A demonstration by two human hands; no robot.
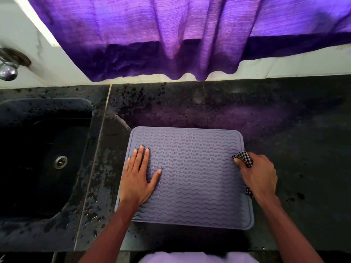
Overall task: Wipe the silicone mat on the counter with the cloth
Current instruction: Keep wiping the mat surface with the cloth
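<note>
A grey square silicone mat with wavy ridges [191, 177] lay flat on the dark speckled stone table [284, 130], near its front edge and to the right of the black sink [38, 158]. The left hand [137, 175] rested on the left part of the mat, palm down, with the fingers straight and the thumb spread. The right hand [259, 172] was at the right edge of the mat, and its fingers were curled around a black-and-white checked cloth [245, 158], which stuck out above and below the fist. Water drops were on the table beside the sink. A purple curtain [171, 35] hung over the white tiled wall [284, 65] behind.
</note>
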